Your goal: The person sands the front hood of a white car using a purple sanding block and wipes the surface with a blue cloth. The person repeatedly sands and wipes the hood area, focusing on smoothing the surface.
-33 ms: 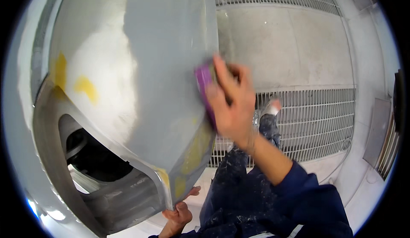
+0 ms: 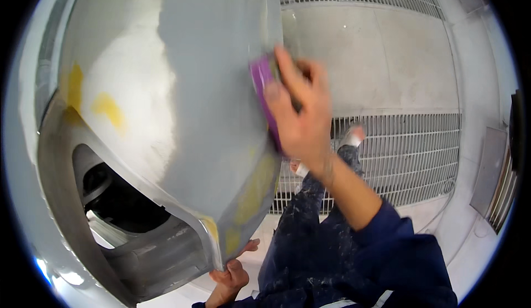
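Observation:
A car body panel (image 2: 204,87) in grey primer, with bare pale patches and yellow filler spots, fills the left half. My right hand (image 2: 298,109) is closed round a long purple block (image 2: 259,78), held against the panel near its right edge and slightly blurred by motion. At the panel's bottom corner, my left hand (image 2: 230,276) grips the edge, its fingers curled round it. Beside that corner is an oblong opening (image 2: 119,203) in the bodywork, dark inside.
Metal floor grates (image 2: 404,158) cross the floor to the right, with a pale panel (image 2: 365,59) between them. My feet (image 2: 352,136) are on the lower grate. A pale wall edge with a grey rectangular panel (image 2: 487,164) runs down the far right, beside a thin cable.
My right hand and the purple block have moved upward along the panel. My left hand stays at the lower corner.

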Demonstrator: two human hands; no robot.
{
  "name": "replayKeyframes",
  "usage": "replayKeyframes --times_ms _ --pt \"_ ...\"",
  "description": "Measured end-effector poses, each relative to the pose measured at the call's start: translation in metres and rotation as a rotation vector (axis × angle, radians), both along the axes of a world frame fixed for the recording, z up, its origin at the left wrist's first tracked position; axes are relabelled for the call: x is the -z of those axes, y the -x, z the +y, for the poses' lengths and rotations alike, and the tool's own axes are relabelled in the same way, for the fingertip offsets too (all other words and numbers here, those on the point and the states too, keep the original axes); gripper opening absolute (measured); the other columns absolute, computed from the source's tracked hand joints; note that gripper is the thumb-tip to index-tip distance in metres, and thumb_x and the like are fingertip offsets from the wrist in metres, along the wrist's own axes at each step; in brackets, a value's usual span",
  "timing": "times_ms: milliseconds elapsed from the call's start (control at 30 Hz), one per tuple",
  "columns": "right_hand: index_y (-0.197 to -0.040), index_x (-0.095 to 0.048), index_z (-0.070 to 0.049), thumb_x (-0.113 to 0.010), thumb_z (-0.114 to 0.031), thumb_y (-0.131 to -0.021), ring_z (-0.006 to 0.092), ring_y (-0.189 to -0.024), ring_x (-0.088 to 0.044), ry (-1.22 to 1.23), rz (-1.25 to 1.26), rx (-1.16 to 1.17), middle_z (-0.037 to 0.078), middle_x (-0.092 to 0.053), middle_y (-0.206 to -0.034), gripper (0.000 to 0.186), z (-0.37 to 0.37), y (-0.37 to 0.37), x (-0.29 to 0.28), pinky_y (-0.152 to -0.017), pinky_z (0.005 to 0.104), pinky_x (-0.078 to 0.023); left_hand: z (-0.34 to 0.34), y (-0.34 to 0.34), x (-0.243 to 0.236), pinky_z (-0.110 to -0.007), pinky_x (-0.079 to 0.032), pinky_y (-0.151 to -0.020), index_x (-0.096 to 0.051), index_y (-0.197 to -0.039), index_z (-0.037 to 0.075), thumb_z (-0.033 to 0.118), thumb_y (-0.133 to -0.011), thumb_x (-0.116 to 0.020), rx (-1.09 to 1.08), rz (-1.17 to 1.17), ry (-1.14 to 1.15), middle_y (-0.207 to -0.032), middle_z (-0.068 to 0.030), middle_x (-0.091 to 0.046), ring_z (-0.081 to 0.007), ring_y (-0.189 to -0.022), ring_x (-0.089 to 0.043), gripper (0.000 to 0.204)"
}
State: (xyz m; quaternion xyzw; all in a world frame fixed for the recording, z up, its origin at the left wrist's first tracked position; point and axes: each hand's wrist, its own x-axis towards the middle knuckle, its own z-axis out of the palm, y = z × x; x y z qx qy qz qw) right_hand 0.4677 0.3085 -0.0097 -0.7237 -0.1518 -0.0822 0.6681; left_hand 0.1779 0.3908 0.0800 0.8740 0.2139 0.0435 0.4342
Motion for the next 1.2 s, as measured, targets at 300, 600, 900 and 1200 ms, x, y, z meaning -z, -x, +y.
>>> replayKeyframes --times_ms 300,600,900,1200 --pt "-0.135 -0.063 0.005 -0.070 -0.018 -0.093 0.0310 -0.099 -0.057 0.051 -0.088 0.051 0.020 -0.056 -0.112 0.049 0.003 0.002 0.008 -0.086 0.0385 -0.049 -0.008 -0.006 0.000 -0.042 -0.064 -0.060 -0.065 -0.102 -0.020 0.045 -0.112 -0.029 -0.057 0.000 0.028 -0.081 -0.0246 -0.074 -0.0319 -0.066 -0.073 0.075" --pt "-0.130 -0.067 0.004 -0.073 -0.026 -0.092 0.0316 -0.094 -0.057 0.030 -0.095 0.040 0.022 -0.056 -0.109 0.048 0.005 0.016 0.007 -0.082 0.0391 -0.049 -0.010 0.007 0.007 -0.041 -0.064 -0.059 -0.066 -0.099 -0.020 0.048 -0.111 -0.030 -0.085 0.037 -0.057 -0.079 -0.0265 -0.073 -0.0323 -0.066 -0.072 0.078" --pt "-0.129 -0.069 0.000 -0.078 -0.016 -0.081 0.0368 -0.097 -0.061 0.391 -0.296 -0.168 0.025 -0.058 -0.113 0.052 -0.026 0.011 -0.017 -0.083 0.0400 -0.053 -0.012 -0.005 0.008 -0.040 -0.064 -0.063 -0.070 -0.094 -0.017 0.044 -0.112 -0.031 -0.135 -0.041 0.003 -0.080 -0.0245 -0.074 -0.0304 -0.070 -0.073 0.075" --pt "-0.133 -0.068 -0.004 -0.078 -0.010 -0.079 0.0359 -0.097 -0.062 0.696 -0.334 -0.407 0.023 -0.058 -0.115 0.056 -0.053 0.000 -0.055 -0.081 0.0416 -0.054 -0.012 0.019 0.020 -0.035 -0.059 -0.085 -0.070 -0.114 -0.009 0.023 -0.108 -0.048 -0.123 -0.045 0.140 -0.098 -0.0113 -0.080 -0.0269 -0.097 -0.076 0.039"
